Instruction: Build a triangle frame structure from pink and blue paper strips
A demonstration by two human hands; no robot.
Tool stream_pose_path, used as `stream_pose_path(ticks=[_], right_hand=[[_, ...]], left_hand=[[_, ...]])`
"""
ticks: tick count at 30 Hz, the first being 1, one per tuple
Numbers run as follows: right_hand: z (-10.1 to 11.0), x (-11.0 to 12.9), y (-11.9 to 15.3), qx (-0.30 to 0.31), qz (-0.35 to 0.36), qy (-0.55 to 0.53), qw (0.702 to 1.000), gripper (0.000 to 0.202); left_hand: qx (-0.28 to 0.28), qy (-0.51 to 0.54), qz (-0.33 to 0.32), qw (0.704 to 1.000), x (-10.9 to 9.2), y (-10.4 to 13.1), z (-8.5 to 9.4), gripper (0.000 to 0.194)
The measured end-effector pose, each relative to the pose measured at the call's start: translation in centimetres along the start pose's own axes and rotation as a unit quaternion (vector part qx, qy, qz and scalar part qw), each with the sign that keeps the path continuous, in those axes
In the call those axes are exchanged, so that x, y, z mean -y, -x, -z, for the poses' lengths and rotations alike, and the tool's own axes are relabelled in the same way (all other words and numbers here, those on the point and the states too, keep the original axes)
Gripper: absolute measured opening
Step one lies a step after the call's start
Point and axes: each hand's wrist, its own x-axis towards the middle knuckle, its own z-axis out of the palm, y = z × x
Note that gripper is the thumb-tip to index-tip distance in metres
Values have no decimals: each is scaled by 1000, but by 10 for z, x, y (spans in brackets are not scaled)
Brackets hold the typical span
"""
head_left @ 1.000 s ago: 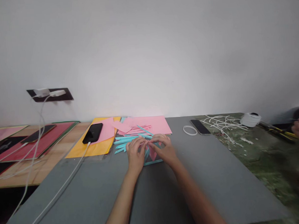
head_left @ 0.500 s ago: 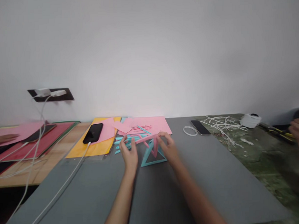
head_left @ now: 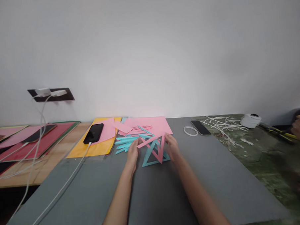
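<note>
at the grey counter (head_left: 94, 194), your right hand (head_left: 173, 148) has its fingers clamped on the upper corner of a pink paper triangle (head_left: 149, 140) crossing a blue one (head_left: 147, 154), midway along, nearer the far edge; whether your left hand (head_left: 132, 155), fingers at the pink's left corner, grips cannot be told. a phone (head_left: 201, 127) lies by the far right corner.

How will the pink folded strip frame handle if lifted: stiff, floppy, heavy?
The pink folded strip frame is probably very light: its narrow strips look like paper. It likely keeps its shape under gentle handling, given its sharp corners and straight sides, but may crease if squeezed. It could also drag the blue triangle, since the two overlap.
</note>
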Motion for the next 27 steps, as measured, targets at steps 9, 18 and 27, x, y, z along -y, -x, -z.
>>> stream_pose_path(ticks=[9, 18, 27], right_hand=[[0, -6, 5, -58, 40, 94, 993, 35], [-37, 63, 36, 133, 315, 372, 863, 24], [-45, 80, 27, 305, 219, 413, 830, 12]], left_hand=[[30, 105, -10, 994, 2, 0, -6, 36], [73, 100, -32, 992, -7, 6, -7, 38], [49, 144, -18, 988, -5, 3, -7, 38]])
